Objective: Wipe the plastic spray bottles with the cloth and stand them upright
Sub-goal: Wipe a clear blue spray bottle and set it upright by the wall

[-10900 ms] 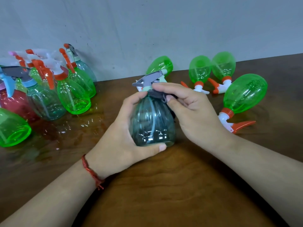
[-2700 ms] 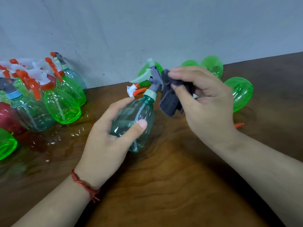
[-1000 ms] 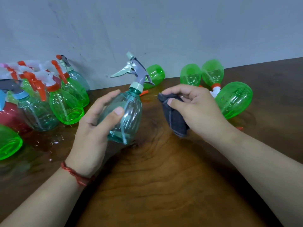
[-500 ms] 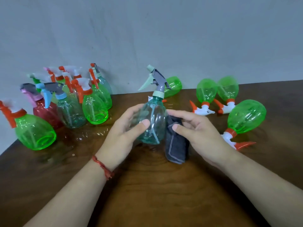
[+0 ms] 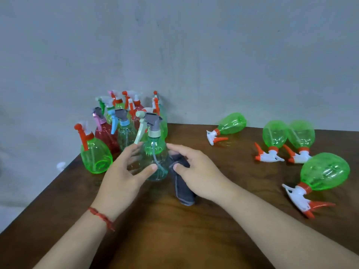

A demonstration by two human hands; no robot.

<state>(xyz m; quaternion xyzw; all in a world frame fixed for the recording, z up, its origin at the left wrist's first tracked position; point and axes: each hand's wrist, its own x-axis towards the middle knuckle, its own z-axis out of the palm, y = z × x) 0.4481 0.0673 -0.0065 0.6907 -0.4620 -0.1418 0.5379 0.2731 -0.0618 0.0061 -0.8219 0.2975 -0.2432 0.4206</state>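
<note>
- Left hand (image 5: 124, 171) is wide, fingers spread loosely round the bottle (image 5: 155, 160), thumb tip on its front. It doesn't look like a firm grip.
- Right hand (image 5: 196, 171) pinches the cloth (image 5: 182, 189), and its index finger reaches to the bottle's shoulder. The cloth hangs to the table (image 5: 194, 239) at the bottle's 4 o'clock, just beside it.
- Risk: the bottle looks empty, so it is likely light and top-heavy under the trigger head. A brush from that index finger or a drag of the cloth could tip it.
- Risk: the upright cluster (image 5: 124, 129) sits tight at the bottle's 10–12 o'clock. A tip that way could knock several down. The lever points toward 10 and could snag a neighbour.
- Risk: the green one (image 5: 95, 156) at 9 o'clock stands near the table's left edge, so a shove through the cluster could push it off.
- Bottle: clear teal, ribbed pear body, grey head, pale lever and collar, dip tube visible inside. It is upright, front of the cluster, mid-table. I can't tell if the base is fully down.
- Farther out, four green lying bottles at 1–4 o'clock, well apart: (image 5: 232, 124), (image 5: 274, 133), (image 5: 302, 134), (image 5: 324, 171). I'd judge these not yet done.
</note>
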